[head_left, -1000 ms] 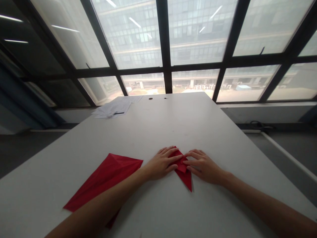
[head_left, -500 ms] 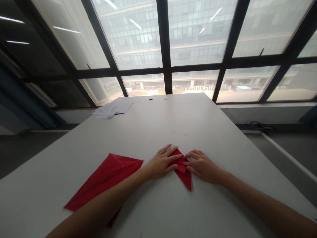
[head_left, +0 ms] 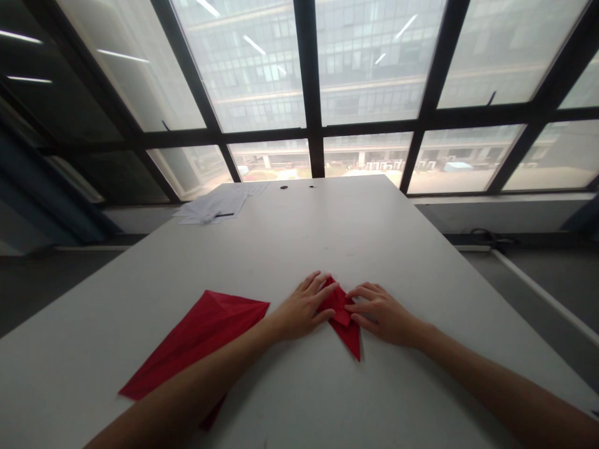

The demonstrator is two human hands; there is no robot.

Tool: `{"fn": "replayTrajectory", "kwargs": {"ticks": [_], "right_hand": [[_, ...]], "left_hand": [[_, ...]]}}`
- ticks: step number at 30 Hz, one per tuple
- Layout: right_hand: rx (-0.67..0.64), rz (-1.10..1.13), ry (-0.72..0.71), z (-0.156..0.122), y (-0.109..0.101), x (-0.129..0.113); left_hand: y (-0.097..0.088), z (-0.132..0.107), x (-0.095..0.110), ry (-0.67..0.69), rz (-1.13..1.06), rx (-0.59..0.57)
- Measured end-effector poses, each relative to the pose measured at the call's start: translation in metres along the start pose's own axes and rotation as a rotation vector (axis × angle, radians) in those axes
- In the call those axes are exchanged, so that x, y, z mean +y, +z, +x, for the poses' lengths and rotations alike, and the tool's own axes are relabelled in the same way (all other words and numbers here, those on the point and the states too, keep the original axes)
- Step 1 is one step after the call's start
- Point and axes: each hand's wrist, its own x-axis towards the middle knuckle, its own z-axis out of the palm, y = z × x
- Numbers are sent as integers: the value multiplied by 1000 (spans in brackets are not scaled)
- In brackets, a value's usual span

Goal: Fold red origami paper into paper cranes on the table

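Observation:
A small folded piece of red paper [head_left: 341, 317] lies on the white table [head_left: 299, 243], its narrow point toward me. My left hand [head_left: 304, 307] rests at its left side, fingers spread and flat, their tips over the upper left part. From the right, my right hand [head_left: 381, 313] has its fingers bent, with thumb and fingertips closed on the paper's right edge. What exactly lies beneath those fingertips is hidden. A larger red paper sheet [head_left: 201, 333], creased and kite-like, lies to the left, partly covered by my left forearm.
White printed papers [head_left: 219, 202] with a dark pen [head_left: 224, 215] lie at the table's far left. Two small dark round spots are near the far edge. Large windows with dark frames [head_left: 314, 149] stand behind the table.
My left fingers have drawn back slightly to the left, showing more of the folded paper's upper part. My right hand stays nearly still at the right edge.

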Motion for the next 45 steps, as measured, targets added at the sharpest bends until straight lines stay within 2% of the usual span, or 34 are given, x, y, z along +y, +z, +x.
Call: {"fn": "replayTrajectory", "kwargs": {"ticks": [4, 11, 15, 17, 21, 24, 29, 33, 39, 45], "right_hand": [[30, 21, 24, 1, 1, -2], [122, -14, 144, 5, 11, 2], [269, -51, 310, 6, 15, 10], [306, -103, 301, 6, 13, 12], [182, -165, 162, 4, 8, 10], [113, -185, 155, 4, 5, 4], [129, -230, 205, 6, 5, -1], [90, -197, 144, 5, 6, -1], [56, -205, 109, 4, 5, -4], [35, -175, 65, 6, 2, -11]], "left_hand": [[-3, 2, 4, 30, -44, 20], [-7, 1, 8, 1, -125, 55], [-12, 3, 10, 51, -104, 23], [-13, 3, 11, 47, -104, 26], [-12, 3, 11, 37, -107, 32], [-7, 3, 8, 11, -92, 62], [3, 5, 0, -234, -17, 219], [3, 6, -1, -356, 26, 234], [-1, 6, 5, -378, 62, 225], [-2, 6, 6, -348, -10, 241]]}}
